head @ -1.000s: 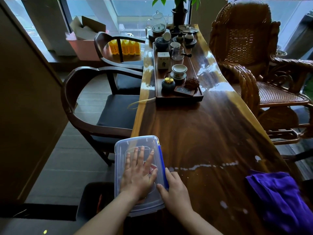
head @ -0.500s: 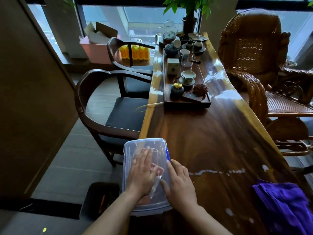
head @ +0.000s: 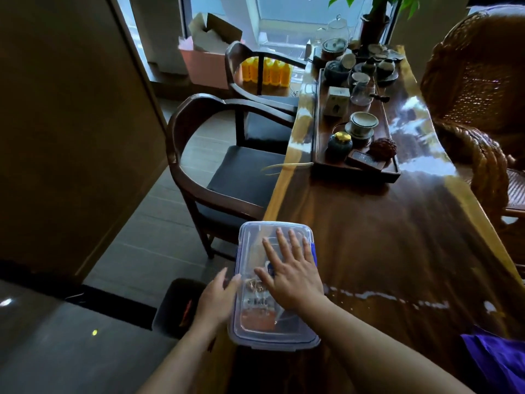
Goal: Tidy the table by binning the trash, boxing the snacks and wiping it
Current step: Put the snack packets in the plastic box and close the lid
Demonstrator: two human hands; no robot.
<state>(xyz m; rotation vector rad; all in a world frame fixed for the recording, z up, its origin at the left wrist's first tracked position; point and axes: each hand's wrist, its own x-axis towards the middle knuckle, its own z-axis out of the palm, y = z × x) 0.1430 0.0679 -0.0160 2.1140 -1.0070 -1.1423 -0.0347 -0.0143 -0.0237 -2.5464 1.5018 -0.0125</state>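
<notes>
Largest before us is the long dark tabletop, running away toward 12 o'clock, with a tea tray of cups and pots well off at 1 o'clock. On the floor at 7 o'clock stands a dark bin, and at 4 o'clock a purple cloth lies bunched at the near right. The task's own thing, the clear snack box, sits at 6 o'clock against the tabletop's left edge, lid on, with packets showing through it. We judge the boxing step to be at its close. The right hand lies flat on the lid, its fingers straight and spread, pressing and gripping nothing. The left hand rests against the box's left side, its fingers loose and uncurled. A blue latch shows at the right rim; whether it is snapped down we cannot tell. The next move, we think, calls for clipping the left side while the right hand steadies the lid, then reaching toward 4 o'clock for the cloth.
</notes>
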